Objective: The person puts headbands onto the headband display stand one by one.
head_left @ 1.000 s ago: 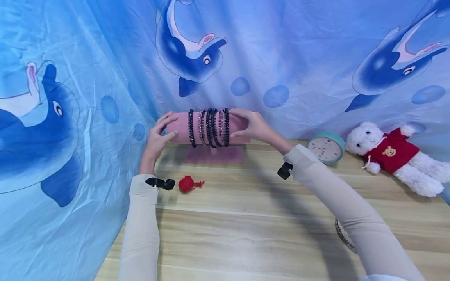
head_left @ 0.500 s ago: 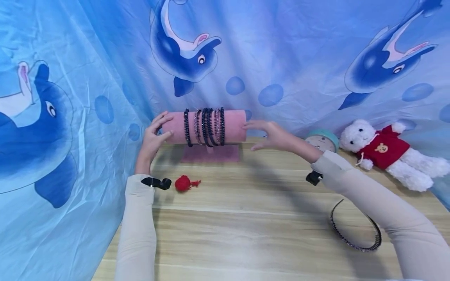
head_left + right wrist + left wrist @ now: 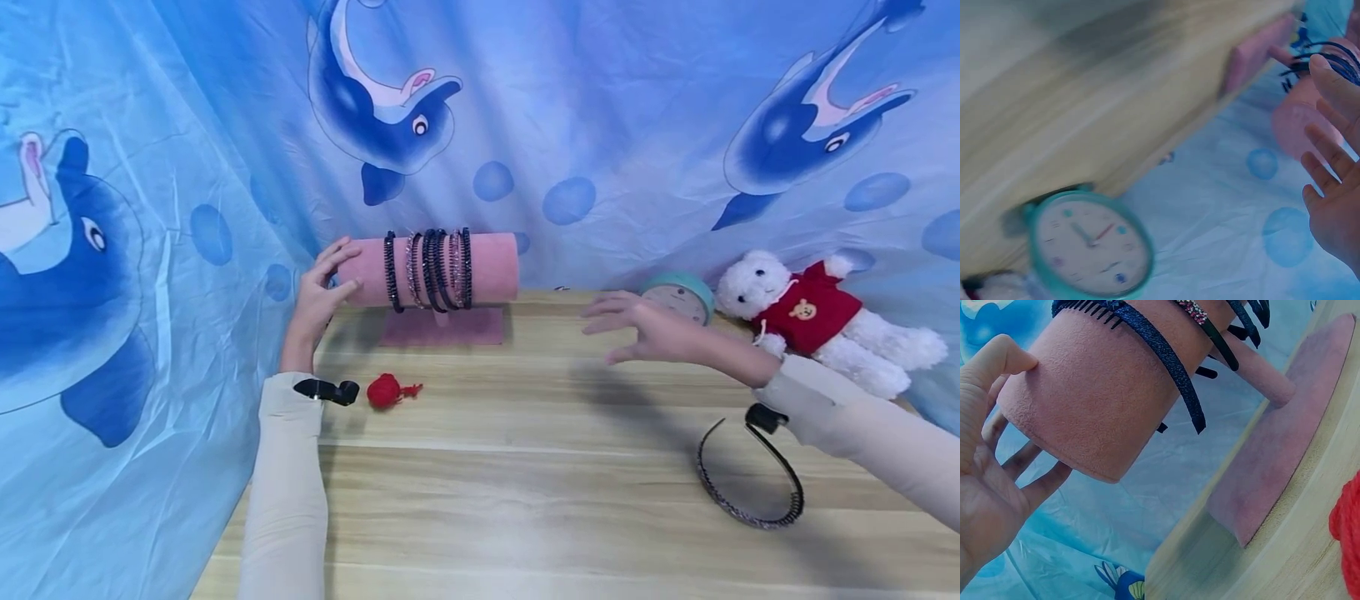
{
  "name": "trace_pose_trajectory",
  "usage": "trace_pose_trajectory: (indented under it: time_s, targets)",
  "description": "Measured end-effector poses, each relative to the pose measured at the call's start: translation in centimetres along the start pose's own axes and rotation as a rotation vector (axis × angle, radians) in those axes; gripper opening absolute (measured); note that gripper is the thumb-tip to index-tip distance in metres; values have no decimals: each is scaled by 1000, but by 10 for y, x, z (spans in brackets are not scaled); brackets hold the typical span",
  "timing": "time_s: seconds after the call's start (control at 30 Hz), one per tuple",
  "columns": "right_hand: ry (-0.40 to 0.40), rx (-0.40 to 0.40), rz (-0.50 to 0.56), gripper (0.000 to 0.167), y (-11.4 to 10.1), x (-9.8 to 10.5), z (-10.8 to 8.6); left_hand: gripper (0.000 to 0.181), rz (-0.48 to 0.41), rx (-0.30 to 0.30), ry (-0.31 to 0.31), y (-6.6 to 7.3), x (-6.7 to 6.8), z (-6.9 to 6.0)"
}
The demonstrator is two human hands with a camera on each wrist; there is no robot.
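Note:
A pink velvet headband stand [image 3: 495,268] with a horizontal roll stands at the back of the table. Several dark and sparkly headbands [image 3: 431,271] hang round its roll. My left hand [image 3: 313,292] holds the roll's left end; in the left wrist view its thumb presses one side while the fingers [image 3: 1047,484] lie behind the rim. My right hand [image 3: 656,329], fingers spread and holding nothing, hovers right of the stand, in front of the clock. One toothed, sparkly headband [image 3: 767,524] lies on the table below the right forearm.
A red yarn ball [image 3: 384,391] lies in front of the stand. At the back right are a teal alarm clock [image 3: 678,297], partly hidden by the right hand, and a white teddy bear [image 3: 813,312] in a red sweater. Blue dolphin curtains [image 3: 600,100] border the table's back and left.
My right hand has let go of the stand's right end and moved right and toward me, uncovering the loose headband. My left hand stays on the roll's left end.

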State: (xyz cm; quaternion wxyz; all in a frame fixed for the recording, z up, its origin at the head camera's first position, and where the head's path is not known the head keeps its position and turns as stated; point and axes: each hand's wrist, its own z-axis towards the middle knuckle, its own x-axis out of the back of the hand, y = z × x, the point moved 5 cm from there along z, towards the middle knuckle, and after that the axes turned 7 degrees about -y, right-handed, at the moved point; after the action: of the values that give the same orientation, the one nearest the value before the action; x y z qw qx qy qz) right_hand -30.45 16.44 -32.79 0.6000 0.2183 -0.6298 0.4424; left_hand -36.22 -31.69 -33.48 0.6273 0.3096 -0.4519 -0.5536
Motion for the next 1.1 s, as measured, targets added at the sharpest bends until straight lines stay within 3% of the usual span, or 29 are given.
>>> trace_pose_trajectory:
  time_s: [0.33, 0.53, 0.87, 1.1]
  targets:
    - [-123, 4, -44, 43, 8, -21, -57, 49, -13, -1, -1, -1, 0, 1]
    - [-140, 87, -67, 43, 12, -33, -81, 49, -1, -1, 0, 0, 0, 1]
    - [-194, 179, 24, 50, 20, -60, -113, 48, 22, 31, -2, -1, -1, 3]
    - [-226, 133, 112, 48, 23, -75, -132, 47, 28, 11, -1, -1, 0, 1]
